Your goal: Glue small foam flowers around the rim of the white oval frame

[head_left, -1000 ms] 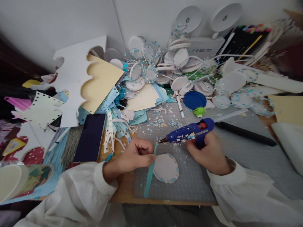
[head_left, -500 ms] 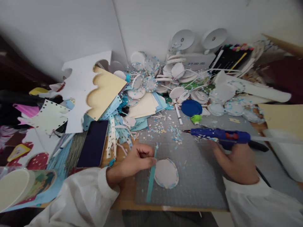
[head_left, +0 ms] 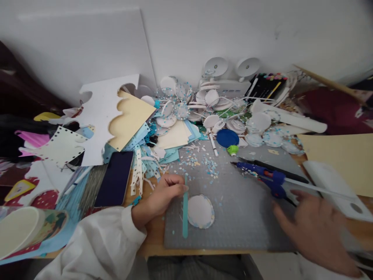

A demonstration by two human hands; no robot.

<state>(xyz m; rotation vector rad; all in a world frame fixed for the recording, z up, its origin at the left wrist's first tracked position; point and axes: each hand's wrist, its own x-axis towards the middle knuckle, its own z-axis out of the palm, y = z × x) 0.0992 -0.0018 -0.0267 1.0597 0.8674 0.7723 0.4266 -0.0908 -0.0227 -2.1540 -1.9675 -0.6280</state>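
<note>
Fingers (head_left: 178, 188) of my left hand (head_left: 163, 193) are pinched together on the top end of a teal paper strip (head_left: 185, 212), which runs straight down the grey cutting mat (head_left: 239, 217) toward the near edge of the table (head_left: 154, 237). Just right of the strip, touching or nearly touching it, lies a white paper disc (head_left: 200, 211) with a speckled blue rim, flat on the mat.

My right hand (head_left: 316, 229) hovers over the mat's near right corner, fingers spread apart and holding nothing; it is blurred. Just beyond it the blue glue gun (head_left: 262, 175) lies on its side on the mat, nozzle pointing left, with a white glue stick poking out of its back end.

Further back on the mat sit blue and white paper crumbs (head_left: 204, 163), a white marker pen (head_left: 212, 144), a blue round lid (head_left: 227, 138) and a small green cap (head_left: 232, 150). A dark phone (head_left: 115, 179) lies face up left of my left hand, at the mat's left side. At the far edge, against the wall, white paper discs are heaped before a white device (head_left: 230, 87); there is printing on its front, but it is too small for me to read. A tray of coloured markers (head_left: 266, 85) stands beside it.
</note>
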